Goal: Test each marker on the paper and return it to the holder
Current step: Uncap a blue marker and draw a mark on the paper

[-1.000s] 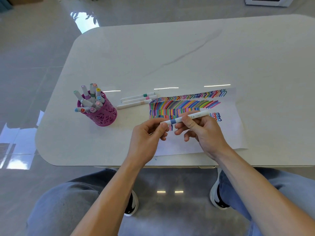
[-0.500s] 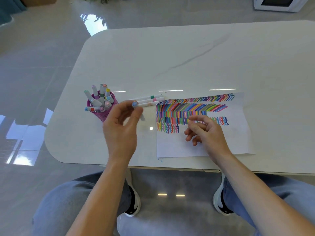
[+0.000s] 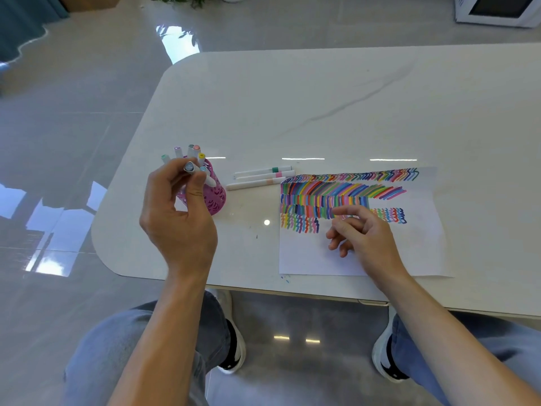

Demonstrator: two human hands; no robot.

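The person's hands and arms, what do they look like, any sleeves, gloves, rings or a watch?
The left hand and right hand are bare: no gloves, and no ring or watch shows. Both forearms are bare to the picture's edge, with no sleeve in view. The person wears grey-blue jeans and white shoes with black trim.

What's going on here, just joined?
A person sits at a white table testing markers. The left hand pinches a capped marker just above the pink holder, which has several markers standing in it. The right hand hangs relaxed and empty over the paper, which is covered in rows of coloured strokes. Three loose markers lie on the table between holder and paper.
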